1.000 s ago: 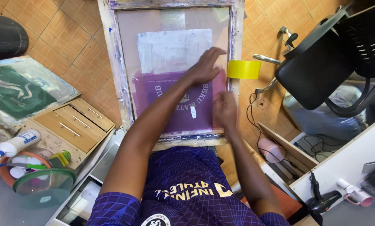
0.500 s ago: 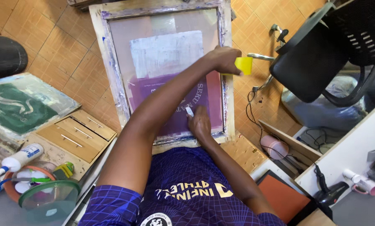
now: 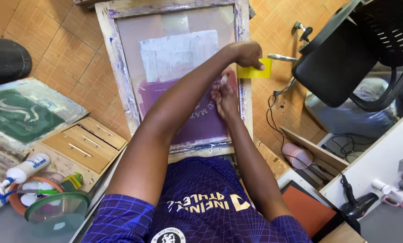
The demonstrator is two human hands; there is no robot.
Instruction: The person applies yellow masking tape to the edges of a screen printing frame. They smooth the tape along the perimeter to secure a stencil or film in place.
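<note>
Hands have shifted toward the right rail of the wooden screen-printing frame (image 3: 120, 76) since the earlier pictures. A second ago both lay flat on the purple garment (image 3: 197, 121) under the mesh; half a second ago the left had reached the yellow tape roll (image 3: 251, 71) at the frame's right edge while the right stayed low near the frame's near rail. Now the left hand (image 3: 246, 53) is closed over the top of the tape roll, fingers curled around it, and the right hand (image 3: 224, 96) has come up the mesh to just below it, pinching a small white piece (image 3: 223, 79) between its fingertips; what that piece is cannot be told.

The frame lies flat on the tan tiled floor (image 3: 62, 49), its long axis running away from the person, near rail just ahead of the purple jersey. A pale rectangular patch (image 3: 179, 54) sits in the upper half of the mesh, the purple cloth in the lower half. The tape roll sits just outside the right rail, beside the metal leg of a black chair (image 3: 340, 58).

To the left lie a green-printed screen (image 3: 21, 112) and a small wooden drawer unit (image 3: 82, 141).
</note>
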